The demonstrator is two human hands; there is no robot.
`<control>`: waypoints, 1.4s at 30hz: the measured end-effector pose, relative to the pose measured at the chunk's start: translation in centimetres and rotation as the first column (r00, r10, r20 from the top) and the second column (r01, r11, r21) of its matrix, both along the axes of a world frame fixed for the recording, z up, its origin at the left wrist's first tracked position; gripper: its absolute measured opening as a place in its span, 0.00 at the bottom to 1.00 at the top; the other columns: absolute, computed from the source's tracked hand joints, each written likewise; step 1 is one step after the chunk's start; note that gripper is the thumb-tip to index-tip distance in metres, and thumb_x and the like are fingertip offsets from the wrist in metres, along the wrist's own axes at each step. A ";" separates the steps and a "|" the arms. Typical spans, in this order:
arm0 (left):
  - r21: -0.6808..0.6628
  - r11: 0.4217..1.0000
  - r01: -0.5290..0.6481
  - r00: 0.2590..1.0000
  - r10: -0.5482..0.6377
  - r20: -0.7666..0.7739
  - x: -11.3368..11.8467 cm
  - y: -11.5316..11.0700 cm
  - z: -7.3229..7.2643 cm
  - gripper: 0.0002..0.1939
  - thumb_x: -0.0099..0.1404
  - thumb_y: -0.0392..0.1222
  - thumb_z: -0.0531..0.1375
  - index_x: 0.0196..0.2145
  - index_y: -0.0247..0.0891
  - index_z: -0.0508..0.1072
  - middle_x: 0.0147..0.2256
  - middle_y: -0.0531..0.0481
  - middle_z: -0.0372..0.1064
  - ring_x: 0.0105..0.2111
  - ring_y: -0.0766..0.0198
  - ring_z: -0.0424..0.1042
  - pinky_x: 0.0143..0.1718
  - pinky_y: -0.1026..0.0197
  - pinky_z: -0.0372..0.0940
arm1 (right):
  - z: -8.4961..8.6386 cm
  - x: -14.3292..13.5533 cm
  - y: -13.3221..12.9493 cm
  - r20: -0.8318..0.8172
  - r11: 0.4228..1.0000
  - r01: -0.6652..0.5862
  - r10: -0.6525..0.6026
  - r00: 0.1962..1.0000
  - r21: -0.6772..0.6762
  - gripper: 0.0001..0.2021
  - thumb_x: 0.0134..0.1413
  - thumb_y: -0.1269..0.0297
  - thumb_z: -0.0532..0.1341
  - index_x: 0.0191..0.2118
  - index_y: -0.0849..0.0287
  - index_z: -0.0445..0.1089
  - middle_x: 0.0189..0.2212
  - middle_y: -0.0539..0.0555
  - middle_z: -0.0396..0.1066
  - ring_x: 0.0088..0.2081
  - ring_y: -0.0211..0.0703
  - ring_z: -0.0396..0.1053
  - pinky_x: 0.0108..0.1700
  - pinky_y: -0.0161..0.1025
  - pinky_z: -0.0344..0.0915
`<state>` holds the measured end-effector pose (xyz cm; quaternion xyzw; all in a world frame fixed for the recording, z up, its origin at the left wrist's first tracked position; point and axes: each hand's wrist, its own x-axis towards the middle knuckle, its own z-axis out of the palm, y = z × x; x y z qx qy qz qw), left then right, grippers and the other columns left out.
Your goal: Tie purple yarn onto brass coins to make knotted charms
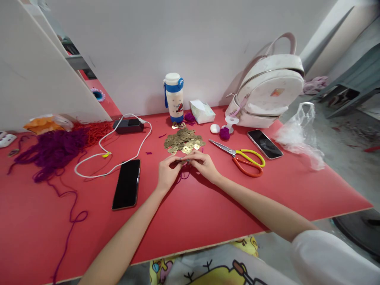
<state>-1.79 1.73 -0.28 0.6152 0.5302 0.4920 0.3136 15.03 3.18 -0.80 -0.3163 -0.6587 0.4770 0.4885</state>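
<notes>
My left hand (168,171) and my right hand (203,165) meet fingertip to fingertip at the middle of the red table. Both are closed in a pinch on a purple cord (184,174), whose loops hang down between them. Whether a coin is also held at the fingertips is hidden. Just beyond my fingers lies a heap of brass-coloured coins with holes (182,139). To the right of my right hand are scissors (237,153) with one yellow and one orange handle, their blades pointing toward the coins.
A black phone (127,185) lies left, near a white cable (102,176) and a dark power bank (129,126). Purple yarn (56,148) spreads farther left. Behind the coins stand a bottle (174,99) and tissues (202,112). A white backpack (267,91), another phone (265,144) and a plastic bag (299,134) are right.
</notes>
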 end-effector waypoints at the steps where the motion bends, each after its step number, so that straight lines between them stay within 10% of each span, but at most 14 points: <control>1: 0.001 1.000 0.002 1.000 -0.002 -0.001 0.0 0.0 0.0 0.04 0.55 0.36 0.62 0.27 0.38 0.79 0.27 0.50 0.76 0.29 0.62 0.74 0.34 0.62 0.68 | 0.1 0.0 0.0 0.000 1.000 0.001 -0.001 1.000 0.002 0.13 0.59 0.70 0.56 0.38 0.53 0.79 0.34 0.52 0.71 0.36 0.39 0.70 0.42 0.38 0.68; 21: -0.004 1.000 0.008 0.999 -0.008 0.042 -0.3 0.1 0.4 0.04 0.56 0.38 0.65 0.29 0.39 0.81 0.28 0.49 0.77 0.31 0.60 0.75 0.37 0.60 0.69 | 1.0 0.2 0.2 0.030 0.986 0.161 -0.162 0.986 0.040 0.03 0.52 0.66 0.67 0.31 0.54 0.79 0.35 0.53 0.72 0.39 0.43 0.70 0.39 0.40 0.67; 29: -0.020 1.000 -0.017 0.993 0.020 0.118 -1.2 0.4 0.2 0.11 0.57 0.38 0.64 0.38 0.39 0.82 0.35 0.47 0.78 0.33 0.60 0.76 0.40 0.58 0.71 | 6.6 1.7 0.8 -0.220 0.950 0.311 -0.299 0.929 0.022 0.10 0.59 0.54 0.62 0.33 0.54 0.68 0.23 0.47 0.68 0.25 0.36 0.66 0.29 0.35 0.65; 42: -0.117 0.988 0.101 0.989 -0.087 0.123 -0.7 0.1 -0.3 0.22 0.56 0.36 0.63 0.50 0.39 0.78 0.28 0.53 0.76 0.29 0.65 0.75 0.38 0.62 0.71 | 14.3 3.6 1.5 -0.283 0.786 0.490 -0.406 0.869 0.377 0.10 0.66 0.51 0.54 0.37 0.50 0.61 0.51 0.52 0.69 0.57 0.48 0.68 0.43 0.43 0.70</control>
